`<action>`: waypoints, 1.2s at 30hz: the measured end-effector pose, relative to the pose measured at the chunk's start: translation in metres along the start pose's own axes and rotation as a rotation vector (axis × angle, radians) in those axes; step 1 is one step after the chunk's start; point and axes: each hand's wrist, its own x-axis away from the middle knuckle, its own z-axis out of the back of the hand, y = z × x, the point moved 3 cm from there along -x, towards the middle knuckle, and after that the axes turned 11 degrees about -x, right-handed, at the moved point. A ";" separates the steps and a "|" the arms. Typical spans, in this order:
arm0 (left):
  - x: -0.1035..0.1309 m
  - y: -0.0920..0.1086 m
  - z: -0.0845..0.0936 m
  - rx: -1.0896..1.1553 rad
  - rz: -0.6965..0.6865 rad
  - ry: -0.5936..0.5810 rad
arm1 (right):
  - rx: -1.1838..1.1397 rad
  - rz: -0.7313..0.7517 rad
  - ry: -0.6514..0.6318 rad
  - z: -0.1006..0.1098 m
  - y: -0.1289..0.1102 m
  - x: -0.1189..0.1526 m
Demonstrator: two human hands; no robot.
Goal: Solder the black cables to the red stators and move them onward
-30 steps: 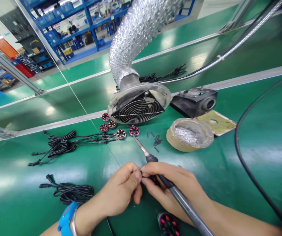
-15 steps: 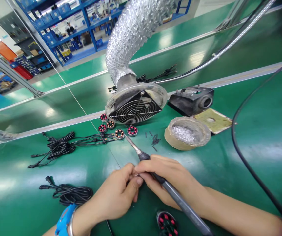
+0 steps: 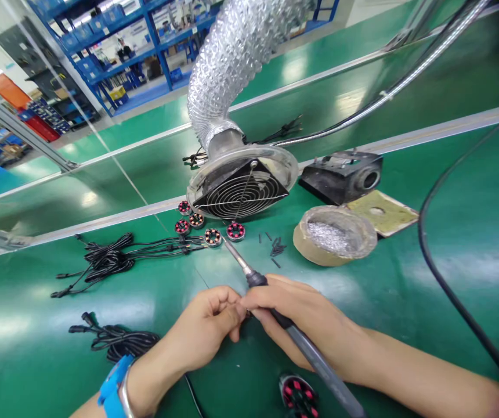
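Note:
My right hand (image 3: 308, 319) is closed around the dark handle of a soldering iron (image 3: 321, 363). The iron's metal tip points away from me, towards a ring-shaped motor stator (image 3: 212, 237) with copper windings. My left hand (image 3: 208, 328) meets the right one at the fingertips, its thumb and fingers pinched together. What lies between those fingers is too small and hidden to name. A black cable (image 3: 194, 395) runs out below my left wrist. Close to me, partly behind the iron's handle, lies a stator with red parts (image 3: 297, 395).
Several stators (image 3: 182, 226) sit below a fume extraction hood (image 3: 241, 197). Coiled black cables (image 3: 108, 255) lie left, with another bundle (image 3: 123, 342) nearer. Short black tubes (image 3: 278, 247) are scattered beside a round tub (image 3: 336, 249). A black iron stand (image 3: 340, 177) stands behind; a loose cord (image 3: 427, 255) curves at right.
My left hand has shifted slightly up and away from me, its fingers still pinched. The soldering iron stays in my right hand, almost unmoved.

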 end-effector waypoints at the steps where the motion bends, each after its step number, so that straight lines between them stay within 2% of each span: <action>1: 0.000 0.000 0.000 0.012 0.018 0.015 | 0.002 0.000 0.010 0.000 0.000 0.000; 8: 0.001 0.001 -0.002 -0.003 0.062 0.088 | -0.039 -0.144 0.051 0.000 0.003 0.000; 19: 0.000 0.001 -0.005 -0.037 0.062 0.187 | 0.097 -0.053 0.119 -0.007 0.000 0.002; 27: 0.001 0.004 -0.004 -0.043 0.067 0.208 | 0.039 -0.008 0.158 0.024 -0.016 0.012; 32: 0.002 0.001 -0.003 -0.031 0.089 0.201 | -0.025 -0.132 0.090 0.045 -0.025 0.020; 36: 0.002 0.001 -0.003 -0.043 0.095 0.198 | -0.040 -0.209 0.007 0.050 -0.027 0.019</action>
